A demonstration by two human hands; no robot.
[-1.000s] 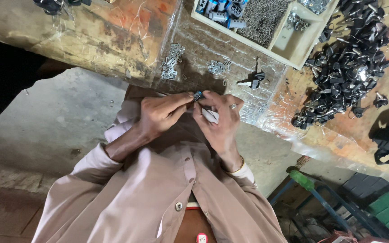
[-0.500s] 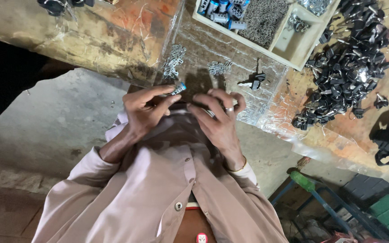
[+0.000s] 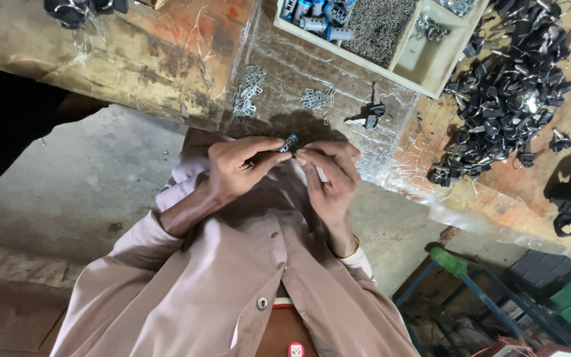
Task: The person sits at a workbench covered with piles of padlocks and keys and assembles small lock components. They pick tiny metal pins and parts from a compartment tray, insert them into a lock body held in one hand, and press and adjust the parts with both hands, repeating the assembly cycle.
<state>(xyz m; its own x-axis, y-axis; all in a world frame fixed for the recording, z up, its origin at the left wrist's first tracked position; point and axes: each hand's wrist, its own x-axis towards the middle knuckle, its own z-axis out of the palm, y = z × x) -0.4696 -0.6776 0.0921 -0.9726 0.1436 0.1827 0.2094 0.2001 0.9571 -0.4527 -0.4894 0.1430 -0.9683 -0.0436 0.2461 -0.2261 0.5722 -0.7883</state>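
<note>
a worn wooden workbench [image 3: 133,59] under a sheet of clear plastic runs across the top of the view, with a concrete floor below it. at about twelve o'clock from the body, both hands meet over the bench edge. the left hand [image 3: 236,168] pinches a small dark cylindrical part with a blue tip [image 3: 289,143] between thumb and fingertips; the right hand [image 3: 328,175] is curled, its fingertips closed in just beside that part at its three o'clock side. whether the right hand grips anything of its own cannot be told. judging by the hold, the work wants the part kept steady and the two hands close. a divided tray [image 3: 424,63] sits at one o'clock, a heap of black keys [image 3: 510,106] at two o'clock, small metal pieces [image 3: 249,89] at eleven.
</note>
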